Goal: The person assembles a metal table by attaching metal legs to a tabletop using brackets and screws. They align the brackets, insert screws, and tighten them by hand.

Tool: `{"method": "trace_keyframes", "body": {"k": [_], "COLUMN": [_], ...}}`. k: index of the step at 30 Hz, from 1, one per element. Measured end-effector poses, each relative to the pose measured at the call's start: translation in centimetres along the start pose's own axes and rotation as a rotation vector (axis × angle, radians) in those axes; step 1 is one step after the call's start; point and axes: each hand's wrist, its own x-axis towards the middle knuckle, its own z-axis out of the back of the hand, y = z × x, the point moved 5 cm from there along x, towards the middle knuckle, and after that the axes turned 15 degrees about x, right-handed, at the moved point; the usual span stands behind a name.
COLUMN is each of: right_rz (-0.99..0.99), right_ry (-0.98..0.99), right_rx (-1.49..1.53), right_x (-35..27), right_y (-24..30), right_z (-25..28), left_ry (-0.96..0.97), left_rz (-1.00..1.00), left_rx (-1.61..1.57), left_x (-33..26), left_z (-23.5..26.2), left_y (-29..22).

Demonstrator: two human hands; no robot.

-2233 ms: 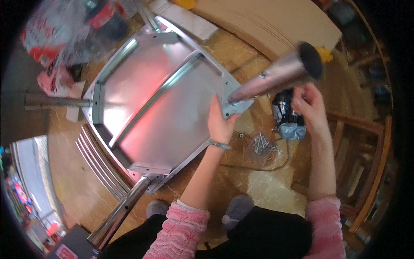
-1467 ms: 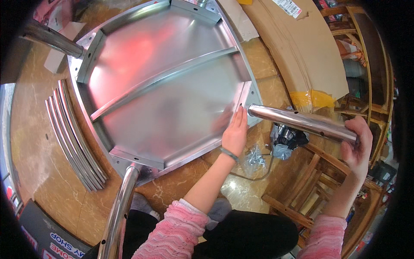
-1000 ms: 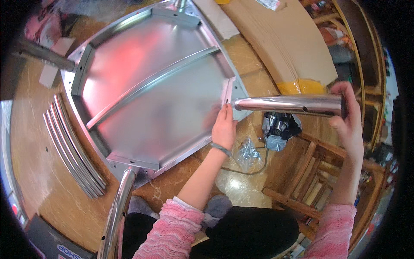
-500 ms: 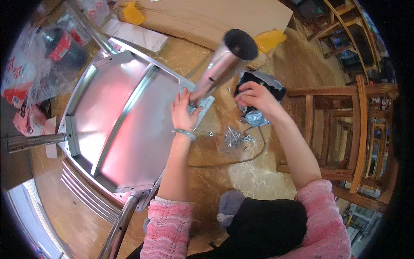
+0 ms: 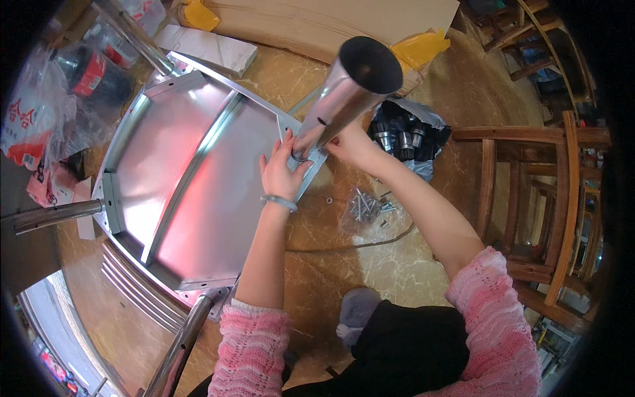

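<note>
Keep the polished steel tube leg [image 5: 344, 92] upright on the corner bracket of the inverted steel tabletop [image 5: 192, 178]. Your left hand [image 5: 283, 173] presses flat beside its base; your right hand [image 5: 350, 144] grips it.

- Tan marbled stone floor [image 5: 370, 264] carries everything.
- Inverted stainless-steel tabletop [image 5: 192, 178] lies flat on it.
- Clear plastic bag of screws [image 5: 364, 208] just beside tabletop corner.
- Flat brown cardboard box [image 5: 331, 23] at far edge.
- Curved steel bars [image 5: 142, 288] alongside near edge.
</note>
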Motion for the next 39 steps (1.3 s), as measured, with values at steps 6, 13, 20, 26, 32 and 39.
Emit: {"method": "trace_keyframes", "body": {"k": [6, 13, 20, 26, 32, 39], "right_rz": [0.238, 0.065, 0.156, 0.172, 0.133, 0.253], "right_ry": [0.106, 0.234, 0.22, 0.222, 0.171, 0.182], "right_rx": [-0.348, -0.387, -0.484, -0.522, -0.456, -0.488], "right_x": [-0.1, 0.4, -0.4, -0.2, -0.5, -0.6], "right_y": [-0.2, -2.0, -1.6, -2.2, -1.3, -0.3], "right_z": [-1.6, -3.2, -3.0, -3.0, -2.3, -2.4], "left_ry": [0.036, 0.02, -0.027, -0.018, -0.012, -0.009], "left_rz": [-0.001, 0.024, -0.001, 0.018, 0.025, 0.027], "left_rx": [0.014, -0.073, -0.117, -0.091, -0.094, -0.107], "left_x": [-0.1, -0.2, -0.2, -0.4, -0.4, -0.4], "left_z": [0.2, -0.9, -1.6, -1.8, -1.7, -1.6], "left_y": [-0.1, 0.3, 0.5, 0.6, 0.5, 0.4]}}
